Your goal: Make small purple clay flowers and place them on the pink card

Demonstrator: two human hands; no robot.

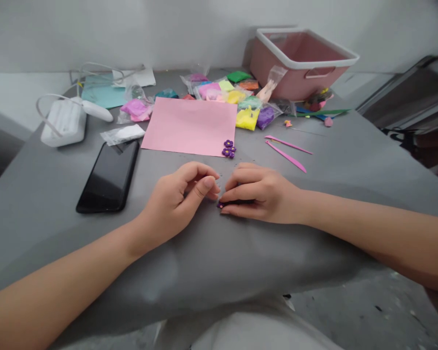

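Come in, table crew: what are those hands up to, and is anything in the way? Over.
Right hand pinching small purple piece. Left hand curled nearby, grip unclear. Purple flowers, pink sheet beyond, neither blocking.

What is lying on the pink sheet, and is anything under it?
Small purple flowers with yellow centres are clustered at the near right corner of the pink sheet. The sheet covers whatever may be beneath it, so that cannot be told.
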